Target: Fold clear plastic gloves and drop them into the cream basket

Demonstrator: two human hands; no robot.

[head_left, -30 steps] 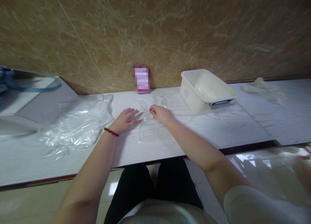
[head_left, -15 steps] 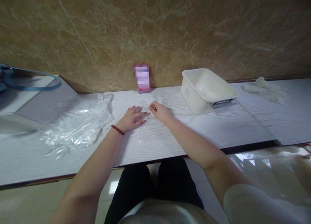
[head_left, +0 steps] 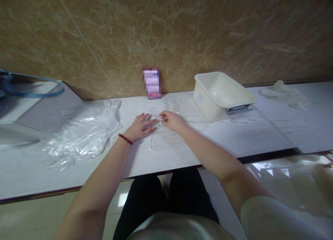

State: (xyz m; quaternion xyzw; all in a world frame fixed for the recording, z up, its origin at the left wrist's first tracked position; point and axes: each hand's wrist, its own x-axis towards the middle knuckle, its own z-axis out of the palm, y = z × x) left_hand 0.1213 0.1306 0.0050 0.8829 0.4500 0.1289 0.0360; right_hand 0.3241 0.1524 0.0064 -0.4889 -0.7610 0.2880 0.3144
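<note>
My left hand lies flat with its fingers spread, pressing on a thin clear plastic sheet on the white wood-grain counter. A beaded red bracelet circles the left wrist. Close to the left fingertips, my right hand is closed in a pinch on the plastic's edge. The sheet is so transparent that its full outline, and whether it is a bag or a single film, cannot be made out.
A pile of clear plastic bags lies to the left, beside a pale angled box. A blurred-out phone-like object leans on the marble wall. A cream bin and crumpled translucent plastic are to the right.
My right fingers have shifted slightly and drawn closer together at the plastic. My left hand stays in place.
</note>
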